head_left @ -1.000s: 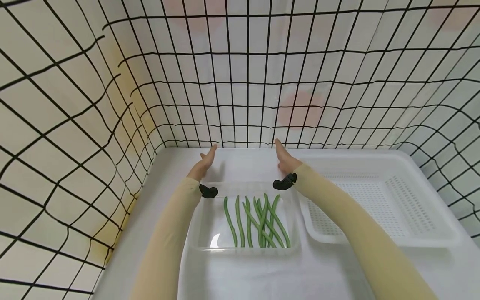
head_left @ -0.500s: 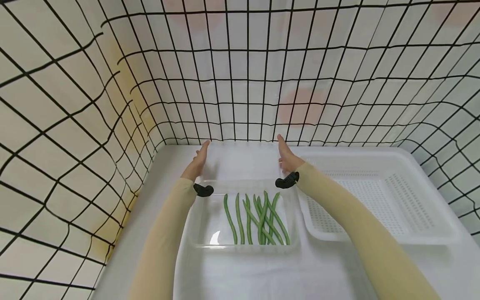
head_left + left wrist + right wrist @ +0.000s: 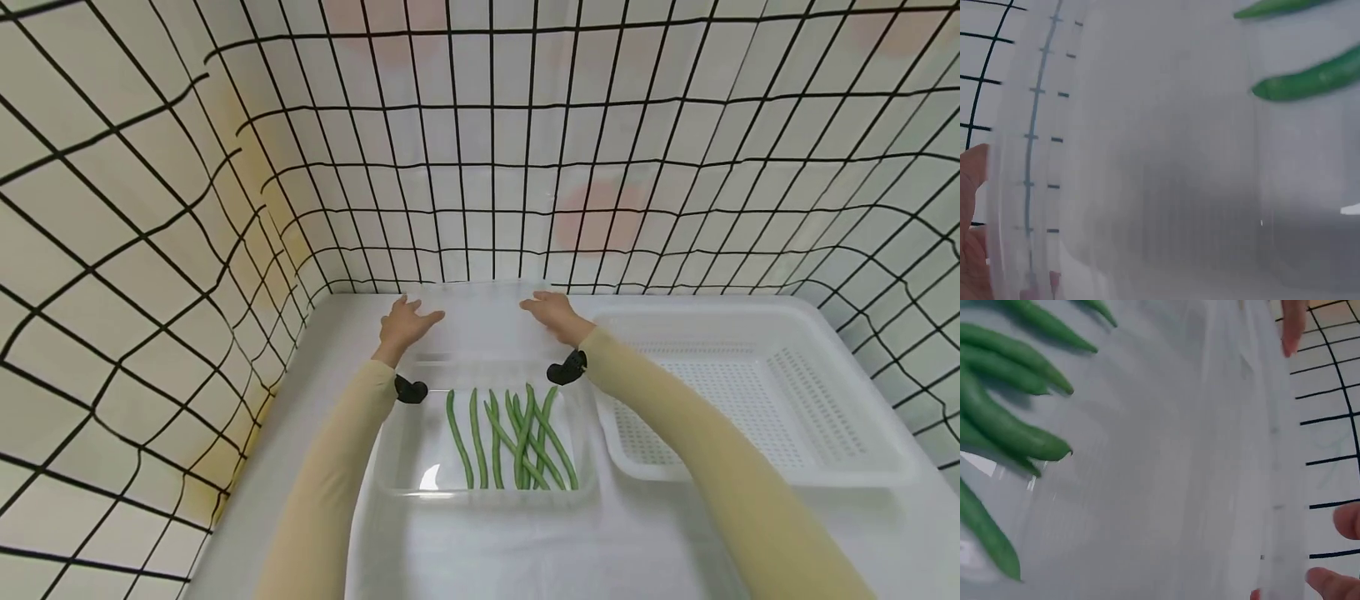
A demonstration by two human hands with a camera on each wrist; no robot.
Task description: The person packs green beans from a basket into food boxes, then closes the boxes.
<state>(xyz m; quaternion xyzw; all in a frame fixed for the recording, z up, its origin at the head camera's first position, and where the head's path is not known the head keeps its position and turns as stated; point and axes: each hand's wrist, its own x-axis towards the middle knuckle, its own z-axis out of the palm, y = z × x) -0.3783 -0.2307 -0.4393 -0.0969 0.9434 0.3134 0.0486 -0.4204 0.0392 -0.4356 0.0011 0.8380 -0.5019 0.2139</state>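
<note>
A clear plastic container (image 3: 390,467) stands in the middle, with several green beans (image 3: 497,442) lying in its right half. Behind its far rim spreads a pale translucent panel (image 3: 483,321). My left hand (image 3: 405,327) is at the panel's left side, fingers spread and thumb pointing inward. At the panel's right side is my right hand (image 3: 557,315), its fingers extended inward. In the left wrist view, part of the left hand (image 3: 971,244) shows beyond the see-through plastic edge. Fingertips (image 3: 1332,584) of the right hand show apart beside that edge in the right wrist view.
To the right stands a white perforated basket (image 3: 750,479) inside a shallow tray, partly behind the right forearm. Black wire grid (image 3: 495,167) encloses the back and both sides. White cloth (image 3: 487,550) covers the table.
The hands first moved apart, then turned inward with their fingers spreading at the panel's sides. The translucent panel shows more distinctly behind the container. The beans lie as before.
</note>
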